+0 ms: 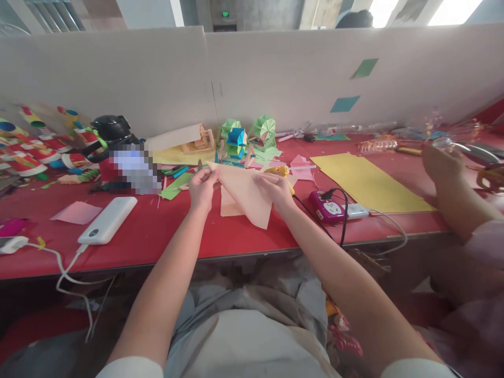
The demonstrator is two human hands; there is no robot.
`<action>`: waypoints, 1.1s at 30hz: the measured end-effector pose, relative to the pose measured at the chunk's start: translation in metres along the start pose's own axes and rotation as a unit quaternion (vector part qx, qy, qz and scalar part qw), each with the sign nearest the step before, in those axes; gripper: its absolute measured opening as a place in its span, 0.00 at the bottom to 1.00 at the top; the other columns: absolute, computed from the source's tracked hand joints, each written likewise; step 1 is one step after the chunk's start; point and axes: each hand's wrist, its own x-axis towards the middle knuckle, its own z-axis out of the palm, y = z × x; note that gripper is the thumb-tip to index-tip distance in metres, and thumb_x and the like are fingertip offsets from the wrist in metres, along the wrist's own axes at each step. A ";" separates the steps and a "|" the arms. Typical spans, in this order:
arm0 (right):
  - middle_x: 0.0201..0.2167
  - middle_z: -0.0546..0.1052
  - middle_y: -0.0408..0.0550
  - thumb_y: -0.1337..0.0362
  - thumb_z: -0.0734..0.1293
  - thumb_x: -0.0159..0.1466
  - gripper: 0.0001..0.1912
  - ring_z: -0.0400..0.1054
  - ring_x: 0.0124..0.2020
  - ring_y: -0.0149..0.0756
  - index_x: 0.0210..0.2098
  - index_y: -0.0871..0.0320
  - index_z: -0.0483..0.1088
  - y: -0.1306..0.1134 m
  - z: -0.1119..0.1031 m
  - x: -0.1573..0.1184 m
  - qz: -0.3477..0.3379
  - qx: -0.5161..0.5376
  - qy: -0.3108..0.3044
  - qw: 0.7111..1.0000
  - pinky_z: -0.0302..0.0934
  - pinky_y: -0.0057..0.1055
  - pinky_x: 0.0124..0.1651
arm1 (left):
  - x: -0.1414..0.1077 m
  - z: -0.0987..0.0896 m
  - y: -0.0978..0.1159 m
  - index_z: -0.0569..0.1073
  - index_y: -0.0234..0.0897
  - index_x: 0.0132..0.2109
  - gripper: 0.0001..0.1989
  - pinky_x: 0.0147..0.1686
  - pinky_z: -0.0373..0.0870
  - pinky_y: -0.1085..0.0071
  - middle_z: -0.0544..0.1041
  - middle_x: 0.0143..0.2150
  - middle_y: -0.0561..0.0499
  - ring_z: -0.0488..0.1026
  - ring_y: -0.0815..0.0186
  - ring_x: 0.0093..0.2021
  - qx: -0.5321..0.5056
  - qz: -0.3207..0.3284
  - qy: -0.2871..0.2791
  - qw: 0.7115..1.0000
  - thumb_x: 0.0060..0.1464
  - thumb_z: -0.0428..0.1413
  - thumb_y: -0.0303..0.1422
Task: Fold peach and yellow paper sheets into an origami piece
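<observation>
Between my two hands a pale peach sheet of paper (pixel 246 197) is held up over the red table, with one corner hanging down. My left hand (pixel 202 189) pinches its upper left corner. On the right side, my right hand (pixel 274 190) grips the sheet's edge, its fingertips partly behind the paper. Under the sheet lies another pale piece of paper (pixel 229 206) on the table. Close behind my right hand is a yellow tool (pixel 279 170), and pink paper (pixel 302 167) lies to its right.
Folded green and blue paper shapes (pixel 237 142) stand behind the sheet. A white power bank (pixel 108 220) lies left. To the right are a purple power strip (pixel 329 207), yellow sheet (pixel 372 181) and another person's arm (pixel 459 191). Cables hang over the table edge.
</observation>
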 end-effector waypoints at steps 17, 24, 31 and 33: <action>0.38 0.81 0.50 0.50 0.75 0.49 0.21 0.75 0.40 0.43 0.37 0.57 0.79 -0.001 -0.001 0.001 0.001 0.043 0.010 0.999 0.69 0.36 0.41 | -0.005 0.003 -0.001 0.76 0.35 0.35 0.20 0.41 0.73 0.66 0.81 0.36 0.45 0.78 0.58 0.42 -0.007 -0.063 -0.139 0.988 0.38 0.70 0.43; 0.33 0.81 0.50 0.50 0.77 0.47 0.20 0.75 0.35 0.41 0.33 0.58 0.80 0.004 0.002 0.002 0.038 0.042 -0.047 0.997 0.68 0.36 0.39 | 0.001 -0.001 -0.010 0.79 0.33 0.32 0.17 0.32 0.72 0.69 0.79 0.28 0.49 0.75 0.65 0.30 0.015 -0.030 -0.021 0.999 0.40 0.68 0.43; 0.29 0.79 0.48 0.53 0.77 0.45 0.18 0.73 0.31 0.37 0.30 0.59 0.79 0.008 0.002 0.003 0.068 -0.005 -0.086 0.994 0.66 0.34 0.37 | 0.008 -0.009 -0.011 0.79 0.35 0.28 0.14 0.32 0.67 0.73 0.77 0.25 0.53 0.72 0.66 0.30 0.107 0.061 0.012 0.992 0.42 0.67 0.42; 0.28 0.79 0.47 0.53 0.77 0.47 0.17 0.72 0.31 0.35 0.31 0.59 0.79 0.006 0.002 0.002 0.072 -0.018 -0.086 0.993 0.65 0.32 0.36 | 0.008 -0.010 -0.010 0.79 0.35 0.28 0.14 0.32 0.67 0.72 0.77 0.25 0.52 0.73 0.65 0.30 0.113 0.049 -0.003 0.992 0.41 0.68 0.42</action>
